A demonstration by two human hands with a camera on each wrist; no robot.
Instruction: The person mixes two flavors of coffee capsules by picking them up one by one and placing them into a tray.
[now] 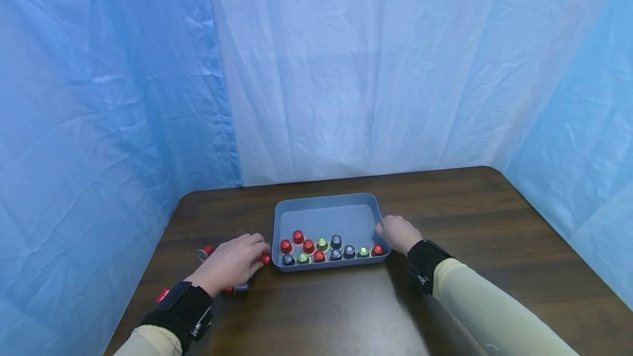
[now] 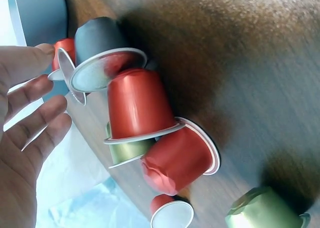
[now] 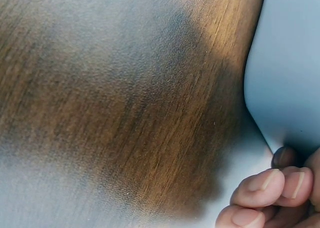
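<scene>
My left hand (image 1: pixel 232 261) is left of a blue tray (image 1: pixel 328 216), its thumb and a finger pinching a red coffee capsule (image 1: pixel 264 258) close to the tray's wall. In the left wrist view the thumb partly covers that capsule, and the other fingers are loosely bent. My right hand (image 1: pixel 399 233) grips the tray's right rim with curled fingers. Inside the tray, red, green and dark capsules stand lid down, one row along the near wall and others behind it, mostly toward the left.
Loose capsules lie under and around the left hand: a dark one (image 2: pixel 100 40), a red one (image 2: pixel 140 102), another red one (image 2: pixel 180 158) and a green one (image 2: pixel 267 210). The brown wooden table (image 1: pixel 336 312) is bordered by blue sheets (image 1: pixel 336 70) at the back and sides.
</scene>
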